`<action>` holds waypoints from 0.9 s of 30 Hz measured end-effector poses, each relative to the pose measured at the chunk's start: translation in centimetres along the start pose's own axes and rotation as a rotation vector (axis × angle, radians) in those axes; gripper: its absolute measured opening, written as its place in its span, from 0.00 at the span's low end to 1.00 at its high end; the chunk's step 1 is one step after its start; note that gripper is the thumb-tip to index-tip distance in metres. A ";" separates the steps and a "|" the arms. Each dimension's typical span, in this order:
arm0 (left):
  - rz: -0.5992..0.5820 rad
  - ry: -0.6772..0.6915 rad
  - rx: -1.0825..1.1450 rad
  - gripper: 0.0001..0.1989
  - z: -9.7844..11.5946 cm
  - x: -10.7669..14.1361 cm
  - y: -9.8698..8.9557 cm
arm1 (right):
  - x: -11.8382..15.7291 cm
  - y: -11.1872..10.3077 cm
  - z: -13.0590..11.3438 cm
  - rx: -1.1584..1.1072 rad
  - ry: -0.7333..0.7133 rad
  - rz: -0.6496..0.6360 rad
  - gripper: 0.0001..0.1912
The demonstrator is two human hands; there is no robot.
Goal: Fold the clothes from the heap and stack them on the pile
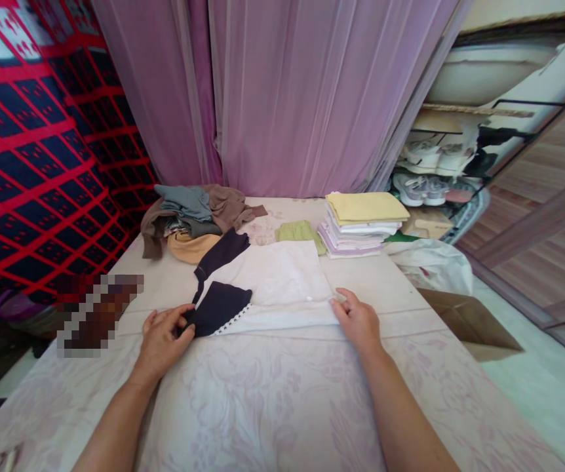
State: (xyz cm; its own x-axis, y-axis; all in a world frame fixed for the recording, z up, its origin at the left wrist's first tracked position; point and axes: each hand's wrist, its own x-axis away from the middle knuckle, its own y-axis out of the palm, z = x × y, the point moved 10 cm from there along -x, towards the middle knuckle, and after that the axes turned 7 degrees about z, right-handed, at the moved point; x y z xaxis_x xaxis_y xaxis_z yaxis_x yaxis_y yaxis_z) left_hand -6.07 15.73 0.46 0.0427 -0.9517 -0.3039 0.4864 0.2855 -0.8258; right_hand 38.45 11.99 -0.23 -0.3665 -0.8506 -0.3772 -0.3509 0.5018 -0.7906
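Observation:
A white shirt with dark navy sleeves (282,272) lies flat on the bed, its collar end to the left. Its near side is folded inward, so one dark sleeve lies across the body and a dotted trim shows along the fold. My left hand (167,334) pinches the dark cloth at the shoulder end. At the hem corner on the right, my right hand (358,318) holds the white edge between thumb and fingers. Beyond the shirt is a small green garment (299,233), partly hidden behind it.
A heap of rumpled clothes (194,213) sits at the back left. Folded clothes with a yellow one on top (366,208) are stacked at the back right. Purple curtains (282,98) hang behind the bed. A cardboard box (469,321) and a shoe rack (430,164) stand right.

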 end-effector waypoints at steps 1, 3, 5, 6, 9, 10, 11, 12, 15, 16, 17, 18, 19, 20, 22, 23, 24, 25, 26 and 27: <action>-0.006 0.002 -0.019 0.19 0.1 0.0 0.1 | 0.0 0.0 -0.3 0.024 -0.025 -0.001 0.23; -0.006 -0.004 -0.065 0.19 0.4 -0.1 0.0 | 0.0 0.0 -0.7 0.020 -0.065 0.004 0.22; -0.010 -0.004 -0.127 0.19 1.0 -0.3 -0.2 | 0.0 0.0 -0.8 -0.021 -0.077 0.005 0.22; -0.019 0.001 -0.163 0.18 1.3 -0.4 -0.3 | 0.0 0.1 -0.7 -0.043 -0.074 0.003 0.22; -0.062 0.026 -0.271 0.20 2.7 -1.2 -0.1 | 0.0 0.4 -0.3 -0.074 -0.059 0.007 0.21; -0.071 0.031 -0.297 0.20 3.2 -1.6 0.0 | 0.0 0.6 -0.2 -0.080 -0.057 0.010 0.20; -0.079 0.032 -0.314 0.21 3.7 -2.1 0.1 | 0.0 0.7 -0.2 -0.088 -0.059 0.011 0.20; -0.090 0.030 -0.327 0.22 4.1 -2.6 0.4 | 0.0 0.9 -0.1 -0.099 -0.063 0.011 0.19; -0.129 0.023 -0.348 0.24 5.1 -3.9 1.7 | 0.0 1.1 -0.2 -0.140 -0.080 0.009 0.19; -0.134 0.026 -0.345 0.24 5.3 -4.2 2.1 | 0.0 1.1 -0.3 -0.155 -0.084 0.007 0.19; -0.123 0.028 -0.332 0.23 5.5 -4.4 2.4 | 0.0 1.1 -0.3 -0.172 -0.086 0.006 0.19; -0.093 0.029 -0.307 0.22 5.6 -4.5 2.4 | 0.0 1.0 -0.3 -0.189 -0.083 0.008 0.19; -0.044 0.028 -0.275 0.20 5.5 -4.5 2.1 | 0.0 0.9 -0.3 -0.204 -0.076 0.013 0.20; 0.016 0.024 -0.241 0.20 5.4 -4.4 1.7 | 0.0 0.7 -0.2 -0.216 -0.063 0.025 0.20; 0.128 0.019 -0.192 0.19 4.8 -3.9 0.7 | -0.1 0.5 0.1 -0.220 -0.033 0.051 0.19; 0.161 0.016 -0.181 0.19 4.5 -3.5 0.3 | -0.1 0.4 0.1 -0.209 -0.023 0.058 0.19; 0.171 0.012 -0.178 0.19 4.1 -3.3 0.2 | -0.1 0.4 0.1 -0.189 -0.018 0.061 0.18; 0.161 0.006 -0.180 0.19 3.7 -3.0 0.3 | -0.1 0.5 0.1 -0.163 -0.016 0.059 0.18; 0.141 0.002 -0.187 0.19 3.5 -2.9 0.6 | -0.1 0.6 0.0 -0.135 -0.016 0.057 0.17; 0.116 0.002 -0.198 0.19 3.3 -2.8 0.8 | -0.1 0.7 -0.1 -0.109 -0.017 0.057 0.17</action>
State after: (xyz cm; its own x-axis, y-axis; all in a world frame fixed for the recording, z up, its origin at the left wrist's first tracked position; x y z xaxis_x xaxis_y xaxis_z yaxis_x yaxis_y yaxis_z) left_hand -2.92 18.30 2.20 0.0868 -0.9110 -0.4032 0.2977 0.4099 -0.8622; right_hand 38.19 12.47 -0.68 -0.3740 -0.8222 -0.4291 -0.4217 0.5628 -0.7109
